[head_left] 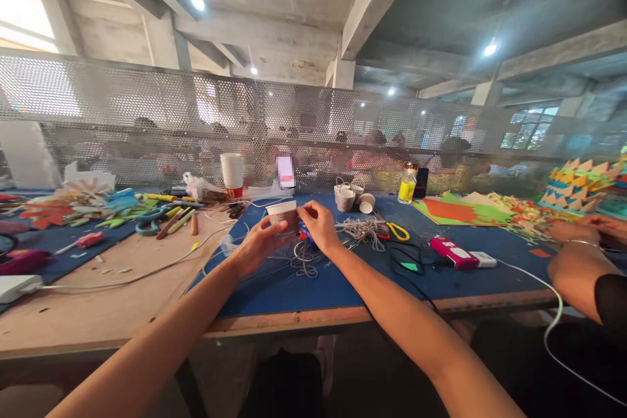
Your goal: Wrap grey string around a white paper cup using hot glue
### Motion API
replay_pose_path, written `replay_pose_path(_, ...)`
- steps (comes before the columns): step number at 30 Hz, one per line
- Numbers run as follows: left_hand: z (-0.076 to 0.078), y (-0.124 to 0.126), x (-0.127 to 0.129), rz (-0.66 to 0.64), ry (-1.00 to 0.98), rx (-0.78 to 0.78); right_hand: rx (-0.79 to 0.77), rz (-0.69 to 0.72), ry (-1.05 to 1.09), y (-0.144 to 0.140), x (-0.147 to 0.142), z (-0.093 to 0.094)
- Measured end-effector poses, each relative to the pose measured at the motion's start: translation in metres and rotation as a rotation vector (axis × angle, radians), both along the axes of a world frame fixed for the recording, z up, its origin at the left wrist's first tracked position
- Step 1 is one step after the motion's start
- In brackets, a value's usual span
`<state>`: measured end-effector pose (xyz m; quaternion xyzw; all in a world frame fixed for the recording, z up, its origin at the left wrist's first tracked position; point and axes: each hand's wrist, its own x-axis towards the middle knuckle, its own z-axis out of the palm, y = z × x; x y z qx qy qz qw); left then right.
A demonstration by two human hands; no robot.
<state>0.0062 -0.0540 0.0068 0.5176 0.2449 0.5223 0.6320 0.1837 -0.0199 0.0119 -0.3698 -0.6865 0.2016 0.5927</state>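
Note:
My left hand [259, 241] grips a paper cup [283, 214] just above the blue mat [343, 284]. My right hand [318, 225] pinches the cup's right side, where pale string [304, 260] trails down into loose loops on the mat. A small blue object shows under my right hand, mostly hidden. A tangle of the same string [363, 230] lies just right of my right hand.
Yellow-handled scissors [396, 230], a pink device [453, 253] with a white cable, several small cups [349, 197], a yellow bottle [407, 186], a cup stack [232, 173] and coloured paper [453, 210] lie around. Another person's hands [573, 235] work at the right. A perforated metal screen [196, 117] backs the table.

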Motion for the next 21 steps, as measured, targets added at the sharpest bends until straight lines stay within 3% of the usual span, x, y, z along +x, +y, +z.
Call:
replay_pose_path(5,-0.005,0.004,-0.003,0.098,0.092,0.03,0.008,-0.022,0.007,0.0,-0.001,-0.001)
replay_pose_path(10,-0.008,0.009,-0.003,0.087,0.079,0.07,0.002,-0.023,-0.003,-0.005,-0.001,0.001)
replay_pose_path(17,-0.012,0.013,-0.001,0.295,0.05,0.038,0.02,-0.055,-0.005,-0.008,-0.002,0.001)
replay_pose_path(21,-0.012,0.012,-0.001,0.247,0.038,0.044,0.04,-0.068,-0.026,-0.011,-0.004,0.001)
